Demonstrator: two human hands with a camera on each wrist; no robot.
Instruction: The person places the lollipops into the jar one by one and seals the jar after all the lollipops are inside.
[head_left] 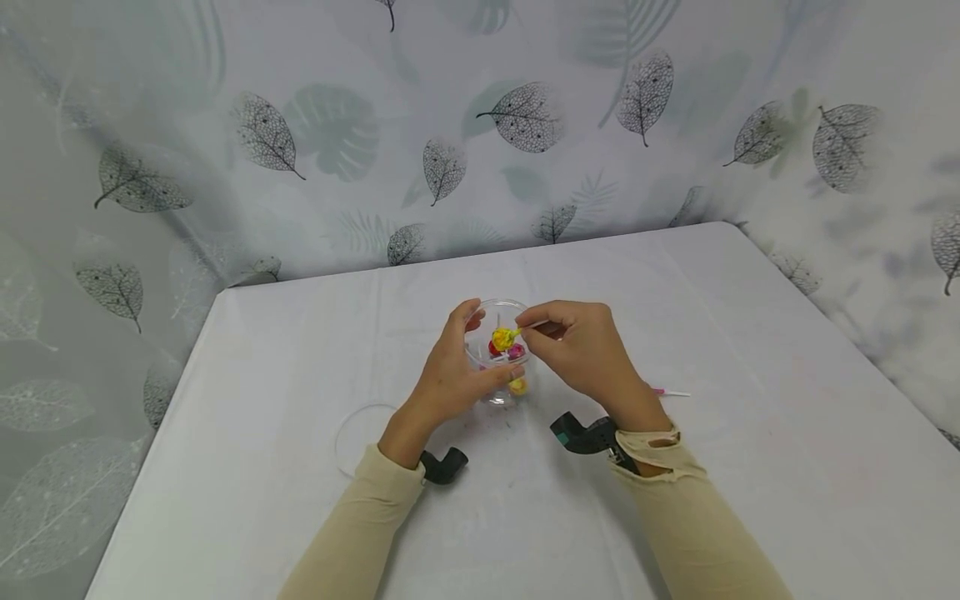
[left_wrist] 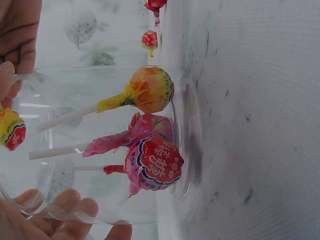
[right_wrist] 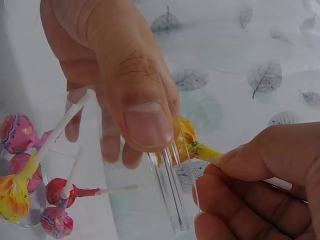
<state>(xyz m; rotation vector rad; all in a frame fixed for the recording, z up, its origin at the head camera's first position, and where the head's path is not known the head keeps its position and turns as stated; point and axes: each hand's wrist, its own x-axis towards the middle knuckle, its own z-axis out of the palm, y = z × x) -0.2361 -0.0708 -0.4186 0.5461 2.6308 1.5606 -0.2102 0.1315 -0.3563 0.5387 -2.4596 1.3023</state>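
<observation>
From my end I see yellow, pink and red wrapped round lollipops point(left_wrist: 152, 90) inside the clear plastic cup point(head_left: 498, 399), leaf-patterned pale fabric point(head_left: 527, 117) behind it.

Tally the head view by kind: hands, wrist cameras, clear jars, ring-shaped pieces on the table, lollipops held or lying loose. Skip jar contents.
Hands: 2 (left hand, right hand)
Wrist cameras: 2 (left one, right one)
Clear jar: 1
Ring-shaped piece: 1
Lollipops: 2 (held yellow lollipop; loose pink-wrapped lollipop, partly hidden)
Total: 8

White-covered table point(head_left: 247, 417) with clear cup point(head_left: 498, 398), thin ring point(head_left: 337, 437), lollipops point(head_left: 659, 391).
</observation>
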